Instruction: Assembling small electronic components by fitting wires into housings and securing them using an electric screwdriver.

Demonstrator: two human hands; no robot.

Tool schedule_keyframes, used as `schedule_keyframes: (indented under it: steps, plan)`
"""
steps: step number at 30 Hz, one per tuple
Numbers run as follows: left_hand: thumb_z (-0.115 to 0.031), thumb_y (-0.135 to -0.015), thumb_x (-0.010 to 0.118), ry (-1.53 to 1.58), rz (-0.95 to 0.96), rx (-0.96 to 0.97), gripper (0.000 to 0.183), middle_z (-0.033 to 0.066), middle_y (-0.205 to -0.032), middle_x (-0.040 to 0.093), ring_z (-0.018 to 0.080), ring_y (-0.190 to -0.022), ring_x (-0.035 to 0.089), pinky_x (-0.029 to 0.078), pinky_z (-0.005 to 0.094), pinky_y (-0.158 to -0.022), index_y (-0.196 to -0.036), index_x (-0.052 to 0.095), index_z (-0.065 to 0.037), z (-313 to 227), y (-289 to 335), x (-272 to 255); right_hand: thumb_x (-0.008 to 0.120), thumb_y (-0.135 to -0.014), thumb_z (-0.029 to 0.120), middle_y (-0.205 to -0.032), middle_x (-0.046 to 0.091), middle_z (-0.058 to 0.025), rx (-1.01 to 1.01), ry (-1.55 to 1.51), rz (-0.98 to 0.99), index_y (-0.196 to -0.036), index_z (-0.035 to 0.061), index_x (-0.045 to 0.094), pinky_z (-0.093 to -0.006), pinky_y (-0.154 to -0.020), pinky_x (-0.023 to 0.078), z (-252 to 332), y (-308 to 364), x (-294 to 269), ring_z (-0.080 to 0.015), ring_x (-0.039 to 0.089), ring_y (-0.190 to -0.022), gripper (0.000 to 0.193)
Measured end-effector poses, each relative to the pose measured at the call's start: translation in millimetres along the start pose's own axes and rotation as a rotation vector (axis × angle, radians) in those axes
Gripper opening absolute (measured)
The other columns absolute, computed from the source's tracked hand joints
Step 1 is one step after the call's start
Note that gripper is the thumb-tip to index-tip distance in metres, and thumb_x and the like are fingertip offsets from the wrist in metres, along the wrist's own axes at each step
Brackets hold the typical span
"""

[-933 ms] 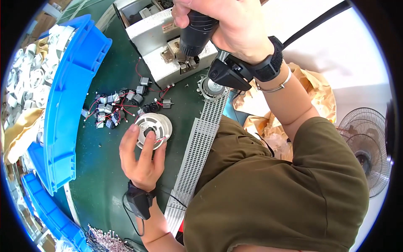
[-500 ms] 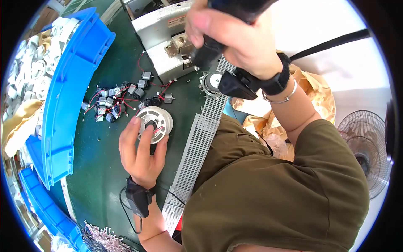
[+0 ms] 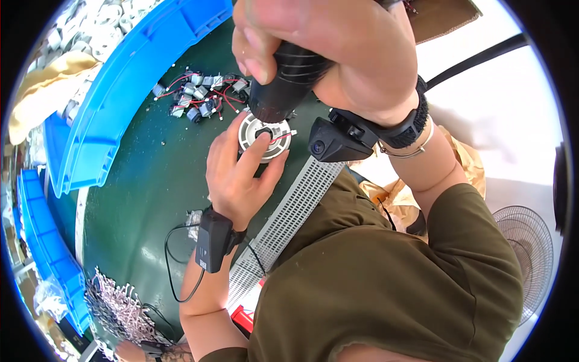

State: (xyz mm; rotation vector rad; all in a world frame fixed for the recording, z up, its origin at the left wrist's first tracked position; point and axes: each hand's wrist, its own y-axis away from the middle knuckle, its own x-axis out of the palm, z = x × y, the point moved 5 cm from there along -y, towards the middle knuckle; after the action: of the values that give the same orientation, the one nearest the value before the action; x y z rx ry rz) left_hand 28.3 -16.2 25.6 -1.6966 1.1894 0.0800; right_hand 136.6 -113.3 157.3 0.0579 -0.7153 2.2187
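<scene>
My left hand (image 3: 238, 175) grips a white round plastic housing (image 3: 280, 151) from its near left side, with the index finger on a small dark motor (image 3: 263, 134) at its middle. A short red wire with a small white plug (image 3: 294, 132) lies across the housing. Above it, my right hand (image 3: 356, 54) is wrapped round a black electric screwdriver (image 3: 295, 75), whose nose points down at the housing's far edge. The nose covers that edge, so I cannot tell whether the bit touches it.
Several small motors with red wires (image 3: 202, 96) lie on the green table (image 3: 145, 205). Blue bins (image 3: 114, 114) line the left, one with white plastic parts. A perforated metal strip (image 3: 301, 202) runs along the table edge. Another person's hand (image 3: 129, 351) shows near a wire pile (image 3: 120, 301).
The screwdriver has come down from the upper right to the housing. My left hand and the housing appear farther up and right; the metal machine has left the view.
</scene>
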Motion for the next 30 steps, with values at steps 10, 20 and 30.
schedule_keyframes:
  steps: [10,20,30]
  plan:
    - [-0.009,-0.058,0.079,0.006,-0.018,0.016,0.037,0.0219,-0.11,0.057,0.0326,-0.081,0.059,0.048,0.0394,-0.069,-0.091,0.062,-0.003,-1.7,-1.8,-1.3,0.066,-0.073,-0.004,-0.069,0.061,-0.0027,0.207,-0.024,-0.036,-0.118,-0.0062,0.047,-0.0218,-0.051,0.042,-9.9,4.6,10.7,-0.0073,0.054,-0.055,0.049]
    - [-0.012,-0.058,0.079,-0.001,-0.006,-0.008,0.037,0.0219,-0.111,0.057,0.0325,-0.08,0.059,0.048,0.0404,-0.071,-0.091,0.064,-0.005,0.7,-1.1,-1.8,0.063,-0.074,-0.004,-0.07,0.061,-0.0067,0.24,-0.028,-0.044,-0.121,-0.0068,0.042,-0.0228,-0.053,0.045,-11.2,4.6,11.4,-0.0115,0.056,-0.058,0.051]
    - [-0.011,-0.061,0.077,0.054,0.03,-0.029,0.035,0.0224,-0.113,0.055,0.033,-0.088,0.057,0.046,0.0405,-0.074,-0.092,0.063,-0.003,1.1,-3.2,-2.9,0.062,-0.075,-0.006,-0.071,0.06,-0.0055,0.165,-0.04,-0.03,-0.12,-0.0068,0.044,-0.0237,-0.054,0.046,-11.6,-2.8,4.6,-0.0122,0.057,-0.059,0.048]
